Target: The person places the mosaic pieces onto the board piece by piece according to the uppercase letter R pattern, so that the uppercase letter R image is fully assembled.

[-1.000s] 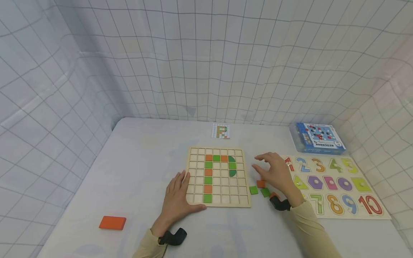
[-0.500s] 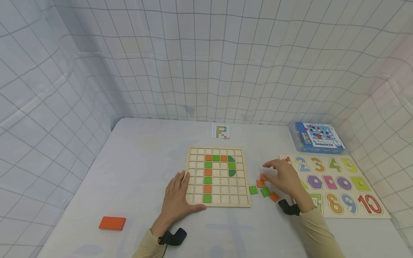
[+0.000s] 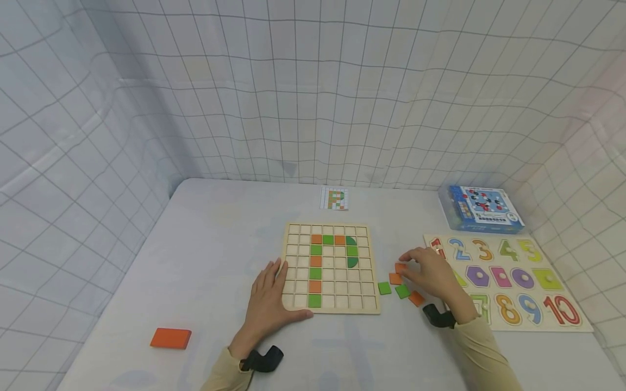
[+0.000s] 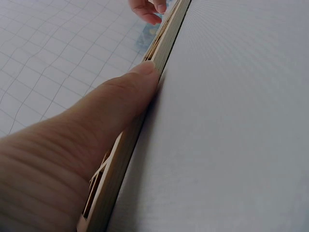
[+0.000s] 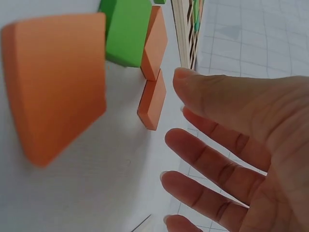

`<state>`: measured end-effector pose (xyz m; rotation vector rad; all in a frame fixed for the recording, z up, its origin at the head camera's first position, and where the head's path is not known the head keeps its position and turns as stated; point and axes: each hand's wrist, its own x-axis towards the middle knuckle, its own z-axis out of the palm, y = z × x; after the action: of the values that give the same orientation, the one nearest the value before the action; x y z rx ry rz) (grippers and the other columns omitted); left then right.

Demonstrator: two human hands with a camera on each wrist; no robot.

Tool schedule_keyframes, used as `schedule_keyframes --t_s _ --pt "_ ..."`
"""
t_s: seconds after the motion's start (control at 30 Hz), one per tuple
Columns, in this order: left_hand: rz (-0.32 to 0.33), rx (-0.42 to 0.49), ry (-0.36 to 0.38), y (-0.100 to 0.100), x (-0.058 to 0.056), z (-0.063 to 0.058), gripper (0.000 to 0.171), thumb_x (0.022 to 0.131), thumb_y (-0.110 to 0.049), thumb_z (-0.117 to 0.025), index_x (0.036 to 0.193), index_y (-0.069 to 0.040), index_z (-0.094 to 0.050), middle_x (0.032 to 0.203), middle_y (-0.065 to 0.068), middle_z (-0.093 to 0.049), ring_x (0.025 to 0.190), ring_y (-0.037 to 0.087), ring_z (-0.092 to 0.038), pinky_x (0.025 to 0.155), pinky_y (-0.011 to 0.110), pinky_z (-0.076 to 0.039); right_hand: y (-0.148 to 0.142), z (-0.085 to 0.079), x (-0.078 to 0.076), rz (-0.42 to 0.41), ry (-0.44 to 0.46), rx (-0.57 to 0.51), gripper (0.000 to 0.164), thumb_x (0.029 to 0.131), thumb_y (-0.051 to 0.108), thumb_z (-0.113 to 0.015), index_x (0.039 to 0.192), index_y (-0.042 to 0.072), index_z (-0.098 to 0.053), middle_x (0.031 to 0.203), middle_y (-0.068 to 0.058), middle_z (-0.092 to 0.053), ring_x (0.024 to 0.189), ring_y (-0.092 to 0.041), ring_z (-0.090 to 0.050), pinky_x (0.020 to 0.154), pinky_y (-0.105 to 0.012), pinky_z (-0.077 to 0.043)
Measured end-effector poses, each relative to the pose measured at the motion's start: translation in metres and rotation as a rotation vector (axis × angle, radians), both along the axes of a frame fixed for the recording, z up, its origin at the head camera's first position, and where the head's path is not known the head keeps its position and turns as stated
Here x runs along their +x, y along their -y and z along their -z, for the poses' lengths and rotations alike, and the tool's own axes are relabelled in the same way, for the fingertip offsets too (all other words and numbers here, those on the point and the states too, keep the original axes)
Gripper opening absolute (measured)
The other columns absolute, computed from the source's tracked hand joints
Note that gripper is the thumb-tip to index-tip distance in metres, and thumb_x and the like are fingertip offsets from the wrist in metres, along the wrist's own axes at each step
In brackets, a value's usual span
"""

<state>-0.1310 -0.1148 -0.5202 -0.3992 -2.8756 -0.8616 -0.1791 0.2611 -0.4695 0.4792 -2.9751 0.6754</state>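
My left hand (image 3: 266, 298) rests at the lower left corner of a wooden grid board (image 3: 340, 288), fingers along its left side and thumb at its near edge. In the left wrist view the thumb (image 4: 120, 99) touches the board's rim. Orange, green and dark green pieces sit in some cells. Right of the board, my right hand (image 3: 430, 271) hovers with bent fingers by an orange square tile (image 3: 400, 268). Nothing shows between thumb and fingers in the right wrist view. Beside it lie another orange tile (image 3: 395, 278), green tiles (image 3: 384, 288) and a nearer orange tile (image 3: 417, 298).
A small pattern card (image 3: 335, 198) lies beyond the board. A number-and-shape puzzle board (image 3: 518, 326) is at the right, partly under my right hand, with a blue box (image 3: 484, 209) behind it. An orange block (image 3: 170, 338) lies at the front left.
My right hand has moved right and lowered toward the loose tiles, uncovering the nearer orange one. Its thumb and fingertips have come closer together. The left hand has stayed put.
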Motion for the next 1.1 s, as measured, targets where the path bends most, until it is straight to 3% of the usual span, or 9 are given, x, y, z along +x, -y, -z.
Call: schedule_keyframes --t_s 0.8,1.1 --pt "-0.001 -0.007 -0.004 0.0 0.0001 0.0005 0.123 0.059 -0.067 -0.076 0.149 -0.001 -0.025 0.152 0.018 -0.023 0.139 0.035 -0.015 0.108 0.052 -0.017 0.0016 0.0036 -0.0008 -0.013 0.011 0.071 0.019 0.081 0.009 -0.074 0.1 0.007 -0.073 0.095 -0.003 -0.065 0.094 -0.028 -0.059 0.077 -0.044 -0.049" --pt "0.002 -0.007 -0.018 0.0011 0.0009 -0.0007 0.122 0.059 -0.066 -0.076 0.148 0.0 -0.027 0.151 0.02 -0.024 0.138 0.037 -0.017 0.107 0.054 -0.018 0.0038 0.0036 -0.0014 -0.003 0.062 0.032 0.019 0.081 0.007 -0.073 0.1 0.006 -0.07 0.094 -0.003 -0.061 0.091 -0.025 -0.056 0.078 -0.044 -0.049"
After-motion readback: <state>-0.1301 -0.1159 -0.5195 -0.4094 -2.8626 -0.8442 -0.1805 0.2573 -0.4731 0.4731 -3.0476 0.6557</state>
